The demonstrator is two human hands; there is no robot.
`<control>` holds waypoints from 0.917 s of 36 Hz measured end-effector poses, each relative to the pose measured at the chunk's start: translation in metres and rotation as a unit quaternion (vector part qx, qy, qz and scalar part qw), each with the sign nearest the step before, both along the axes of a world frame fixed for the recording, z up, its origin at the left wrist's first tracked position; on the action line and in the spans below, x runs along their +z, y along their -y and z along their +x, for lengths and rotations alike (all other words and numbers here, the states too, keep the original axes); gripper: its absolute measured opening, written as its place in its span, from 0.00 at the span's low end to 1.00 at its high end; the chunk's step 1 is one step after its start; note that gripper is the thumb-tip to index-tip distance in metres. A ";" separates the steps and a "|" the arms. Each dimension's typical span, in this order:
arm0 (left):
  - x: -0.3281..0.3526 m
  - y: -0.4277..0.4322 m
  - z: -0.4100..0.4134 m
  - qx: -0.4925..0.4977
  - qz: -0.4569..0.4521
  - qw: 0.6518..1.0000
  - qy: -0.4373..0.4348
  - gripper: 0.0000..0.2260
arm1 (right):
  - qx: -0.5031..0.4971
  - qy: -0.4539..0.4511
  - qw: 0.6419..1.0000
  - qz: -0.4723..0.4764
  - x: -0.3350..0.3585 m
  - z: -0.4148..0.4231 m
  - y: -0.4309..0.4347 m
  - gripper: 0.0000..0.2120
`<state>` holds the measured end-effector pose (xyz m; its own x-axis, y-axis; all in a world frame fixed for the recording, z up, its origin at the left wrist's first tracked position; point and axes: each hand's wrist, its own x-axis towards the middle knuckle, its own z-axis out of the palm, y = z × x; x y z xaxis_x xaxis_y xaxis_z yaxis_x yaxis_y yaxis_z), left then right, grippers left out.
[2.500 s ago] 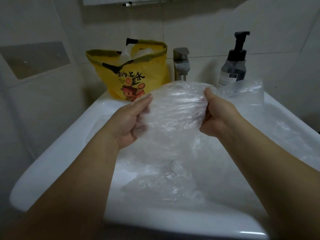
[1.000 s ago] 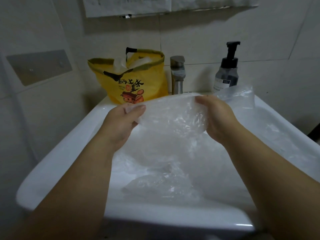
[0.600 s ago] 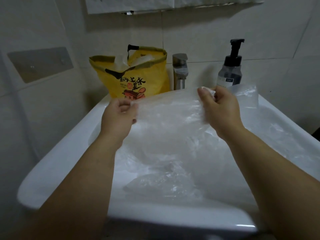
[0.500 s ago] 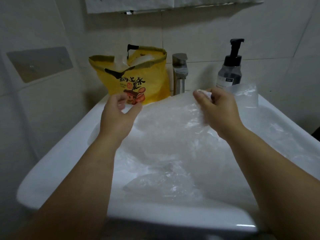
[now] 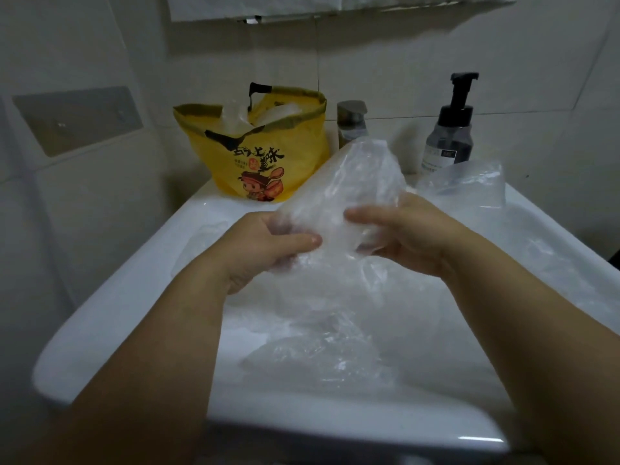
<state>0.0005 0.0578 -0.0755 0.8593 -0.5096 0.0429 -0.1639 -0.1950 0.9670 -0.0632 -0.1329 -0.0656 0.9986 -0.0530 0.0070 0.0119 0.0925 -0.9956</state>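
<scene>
Grey plate [image 5: 77, 119] sits on the wall tiles, left of the sink [image 5: 110, 317]. A yellow bag [image 5: 261, 162] with black handles and a cartoon print stands on the sink's back-left corner, with clear film poking out of its top.

The left hand [image 5: 265, 250] is over the sink's basin, forearm coming in from low left. Its fingers are curled under and the thumb lies across the front, grip closed on the clear plastic bag [image 5: 352, 182]. The bag is held above the middle of the sink. Its upper part is puffed and rises in front of the metal tap [image 5: 352, 124] at the sink's back edge, and its lower part hangs into the basin. Crumpled plastic [image 5: 322, 357] lies in the sink below the hands.

The right hand [image 5: 412, 236] is just beside the left, forearm from low right. Its thumb points left over the film and the fingers wrap behind, grip closed on the same bag. The thumbs are close together.

A dark pump bottle [image 5: 449, 135] stands at the sink's back right, with a plastic sheet [image 5: 469, 186] just in front of it.
</scene>
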 end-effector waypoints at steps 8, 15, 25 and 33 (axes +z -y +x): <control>0.001 -0.003 0.000 -0.026 0.014 0.998 -0.051 0.10 | -0.097 0.054 0.988 0.104 0.005 0.001 0.001 0.09; 0.002 0.005 -0.008 -0.063 0.012 0.997 -0.052 0.06 | -0.042 0.081 0.966 0.241 0.007 0.003 -0.001 0.15; -0.002 0.016 -0.013 -0.101 -0.022 0.991 -0.080 0.05 | 0.135 -0.024 0.989 0.055 -0.021 0.015 -0.039 0.12; -0.005 0.010 -0.005 -0.101 0.059 0.987 -0.114 0.03 | 0.018 -0.003 0.974 0.224 0.005 0.013 -0.001 0.12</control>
